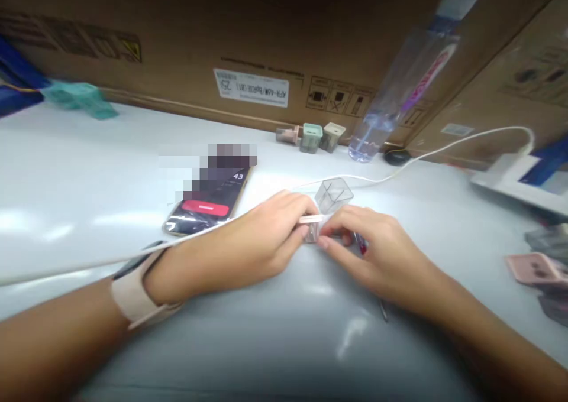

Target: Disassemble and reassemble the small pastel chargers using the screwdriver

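Observation:
My left hand (261, 236) and my right hand (373, 245) meet at the middle of the white table (89, 177). Both pinch a small pale pink and clear part (313, 227) between their fingertips. A thin red and dark tool (360, 243) pokes out under my right fingers. A clear plastic cap (333, 194) stands just behind the hands. My left wrist wears a watch with a pale strap (135, 292).
A phone (208, 204) with a lit screen lies left of the hands, with a white cable (444, 151) running right to a charger. Small plugs (316, 137) and a tilted water bottle (399, 88) stand by cardboard boxes (177, 41). Pink parts (536, 269) lie far right.

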`<state>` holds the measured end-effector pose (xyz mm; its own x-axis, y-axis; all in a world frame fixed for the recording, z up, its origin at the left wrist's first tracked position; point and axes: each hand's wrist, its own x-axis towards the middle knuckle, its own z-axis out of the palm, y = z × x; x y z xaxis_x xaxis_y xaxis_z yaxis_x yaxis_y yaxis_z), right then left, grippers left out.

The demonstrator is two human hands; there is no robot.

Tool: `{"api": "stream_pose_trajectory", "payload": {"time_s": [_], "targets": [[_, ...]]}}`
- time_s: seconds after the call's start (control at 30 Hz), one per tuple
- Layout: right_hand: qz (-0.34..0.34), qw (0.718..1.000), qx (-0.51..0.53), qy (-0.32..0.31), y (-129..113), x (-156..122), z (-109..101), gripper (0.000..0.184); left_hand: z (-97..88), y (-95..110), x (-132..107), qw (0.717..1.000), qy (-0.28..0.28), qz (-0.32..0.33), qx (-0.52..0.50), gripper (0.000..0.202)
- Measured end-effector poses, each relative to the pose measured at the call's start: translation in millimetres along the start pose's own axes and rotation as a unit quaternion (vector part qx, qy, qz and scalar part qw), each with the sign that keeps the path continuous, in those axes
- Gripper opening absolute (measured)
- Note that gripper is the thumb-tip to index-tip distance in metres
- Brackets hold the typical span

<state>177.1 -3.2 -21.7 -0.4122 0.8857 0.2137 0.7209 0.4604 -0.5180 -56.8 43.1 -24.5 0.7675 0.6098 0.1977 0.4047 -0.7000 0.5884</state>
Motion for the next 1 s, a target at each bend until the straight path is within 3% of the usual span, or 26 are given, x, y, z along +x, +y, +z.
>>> {"api": "stream_pose_trajectory", "payload": {"time_s": [0.37,0.63,1.0], "targets": [[0.011,0.999,-0.023,0.038,-0.6,0.8,0.9,0.013,4.2,-1.7,3.0,0.993,0.040,-0.051,-0.099,0.014],[0.023,0.998,-0.009,0.059,1.9,2.5,-0.3,0.016,6.8,-9.1,3.2,0.990,0.065,-0.042,-0.115,0.038],[0.005,0.997,0.009,0.072,1.5,3.2,-1.0,0.011,6.1,-14.2,6.5,0.989,0.066,-0.022,-0.128,0.031]]}}
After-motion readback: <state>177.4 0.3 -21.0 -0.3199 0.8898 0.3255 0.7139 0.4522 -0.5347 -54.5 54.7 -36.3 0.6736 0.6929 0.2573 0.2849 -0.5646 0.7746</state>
